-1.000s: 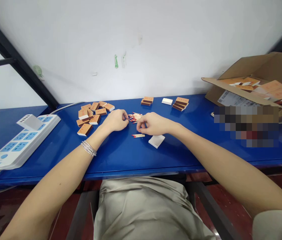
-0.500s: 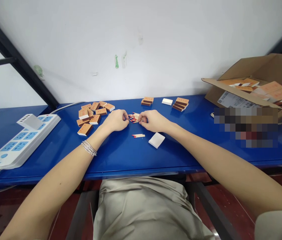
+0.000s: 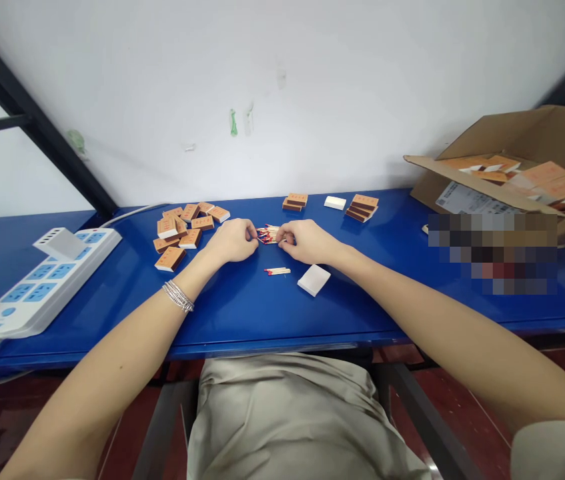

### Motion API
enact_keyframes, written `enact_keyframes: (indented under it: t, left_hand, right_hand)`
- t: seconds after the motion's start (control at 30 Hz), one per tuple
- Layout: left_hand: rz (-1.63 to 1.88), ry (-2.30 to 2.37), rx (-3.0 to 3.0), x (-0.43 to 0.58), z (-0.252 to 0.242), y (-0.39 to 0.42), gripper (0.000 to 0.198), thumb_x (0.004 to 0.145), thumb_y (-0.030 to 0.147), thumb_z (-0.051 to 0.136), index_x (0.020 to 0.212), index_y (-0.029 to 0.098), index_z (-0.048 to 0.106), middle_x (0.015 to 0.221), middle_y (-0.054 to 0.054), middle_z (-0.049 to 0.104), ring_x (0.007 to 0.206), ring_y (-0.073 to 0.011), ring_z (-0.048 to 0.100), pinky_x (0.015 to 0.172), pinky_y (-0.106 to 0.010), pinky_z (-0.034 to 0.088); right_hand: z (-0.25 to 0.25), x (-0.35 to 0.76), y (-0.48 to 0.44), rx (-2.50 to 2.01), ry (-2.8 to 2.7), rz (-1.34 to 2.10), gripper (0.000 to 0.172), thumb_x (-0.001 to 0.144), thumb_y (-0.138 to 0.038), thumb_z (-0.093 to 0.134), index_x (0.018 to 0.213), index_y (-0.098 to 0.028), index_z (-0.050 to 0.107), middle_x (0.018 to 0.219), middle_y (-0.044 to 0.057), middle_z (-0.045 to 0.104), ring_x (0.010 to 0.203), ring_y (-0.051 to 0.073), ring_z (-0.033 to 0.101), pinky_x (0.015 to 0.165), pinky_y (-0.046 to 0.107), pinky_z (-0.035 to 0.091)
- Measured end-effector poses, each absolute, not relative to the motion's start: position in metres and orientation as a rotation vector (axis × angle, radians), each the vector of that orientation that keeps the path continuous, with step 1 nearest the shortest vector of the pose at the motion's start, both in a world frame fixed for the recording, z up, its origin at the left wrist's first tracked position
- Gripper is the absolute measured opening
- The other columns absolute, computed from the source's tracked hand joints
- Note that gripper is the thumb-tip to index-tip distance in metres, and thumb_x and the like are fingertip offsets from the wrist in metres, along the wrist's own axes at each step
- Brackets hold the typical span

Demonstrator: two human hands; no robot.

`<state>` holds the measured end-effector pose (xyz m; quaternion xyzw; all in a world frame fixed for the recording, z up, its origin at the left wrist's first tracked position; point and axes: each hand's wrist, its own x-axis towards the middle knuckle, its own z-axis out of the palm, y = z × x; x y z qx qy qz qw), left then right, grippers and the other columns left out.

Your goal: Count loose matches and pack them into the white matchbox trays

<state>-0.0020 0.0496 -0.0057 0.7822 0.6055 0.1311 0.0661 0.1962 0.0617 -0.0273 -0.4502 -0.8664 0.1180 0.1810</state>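
Note:
A loose pile of red-headed matches (image 3: 269, 234) lies on the blue table between my two hands. At its left end, my left hand (image 3: 236, 240) is closed in a pinch, a match at its fingertips. My right hand (image 3: 307, 241) has its fingers curled and closed on matches at the right end; the fingers partly hide them. Nearer me, a few separate matches (image 3: 277, 271) lie side by side. To their right is a white matchbox tray (image 3: 314, 280), its blank face up.
Matchboxes (image 3: 191, 238) are heaped on the left, beyond a white power strip (image 3: 45, 283). At the back stand stacked matchboxes (image 3: 295, 201), a white tray (image 3: 335, 203) and more matchboxes (image 3: 362, 208). An open carton (image 3: 427, 183) of matchboxes is on the right, beside a blurred patch.
Hardly anything differs. Both hands stay at the match pile, and the separate matches and the white tray have not moved.

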Motion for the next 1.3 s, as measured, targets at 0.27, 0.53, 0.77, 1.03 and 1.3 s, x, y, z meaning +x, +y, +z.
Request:
enact_keyframes:
  t: [0.27, 0.53, 0.77, 1.03, 1.3]
  left_hand:
    - [0.369, 1.839, 2.343, 0.000, -0.004, 0.048, 0.019, 0.075, 0.022, 0.059, 0.090, 0.016, 0.069, 0.090, -0.006, 0.072, 0.082, -0.0211, 0.065, 0.076, -0.031, 0.049]
    - [0.383, 1.832, 2.355, -0.002, -0.006, 0.049, 0.018, 0.074, 0.022, 0.059, 0.088, 0.017, 0.069, 0.089, -0.006, 0.072, 0.081, -0.0209, 0.064, 0.074, -0.032, 0.048]
    - [0.372, 1.840, 2.345, -0.001, -0.005, 0.049, 0.019, 0.074, 0.021, 0.059, 0.090, 0.017, 0.068, 0.089, -0.006, 0.071, 0.081, -0.0213, 0.064, 0.075, -0.032, 0.048]
    - [0.369, 1.841, 2.393, -0.006, -0.010, 0.052, 0.030, 0.075, 0.023, 0.058, 0.104, 0.017, 0.064, 0.088, -0.007, 0.069, 0.080, -0.0213, 0.062, 0.076, -0.033, 0.048]
    - [0.345, 1.823, 2.378, -0.005, -0.008, 0.051, 0.025, 0.075, 0.022, 0.058, 0.098, 0.019, 0.067, 0.086, -0.006, 0.068, 0.079, -0.0202, 0.061, 0.078, -0.032, 0.048]
  right_hand:
    - [-0.027, 0.196, 0.061, -1.272, -2.450, 0.311, 0.020, 0.083, -0.021, 0.058, 0.098, -0.020, 0.071, 0.086, 0.003, 0.072, 0.077, 0.016, 0.062, 0.068, 0.026, 0.040]
    - [-0.026, 0.195, 0.060, -1.249, -2.465, 0.312, 0.017, 0.081, -0.020, 0.056, 0.088, -0.019, 0.071, 0.082, 0.003, 0.070, 0.071, 0.015, 0.059, 0.065, 0.026, 0.038]
    - [-0.008, 0.201, 0.048, -1.125, -2.623, 0.540, 0.015, 0.072, -0.014, 0.059, 0.078, -0.018, 0.072, 0.075, 0.001, 0.069, 0.064, 0.011, 0.057, 0.062, 0.022, 0.040]
    - [0.000, 0.203, 0.043, -1.005, -2.707, 0.693, 0.016, 0.075, -0.020, 0.061, 0.081, -0.017, 0.076, 0.074, 0.001, 0.070, 0.062, 0.010, 0.054, 0.061, 0.022, 0.039]
    - [-0.001, 0.206, 0.049, -1.042, -2.633, 0.653, 0.017, 0.076, -0.022, 0.062, 0.085, -0.018, 0.075, 0.074, 0.001, 0.069, 0.063, 0.010, 0.055, 0.062, 0.023, 0.039]
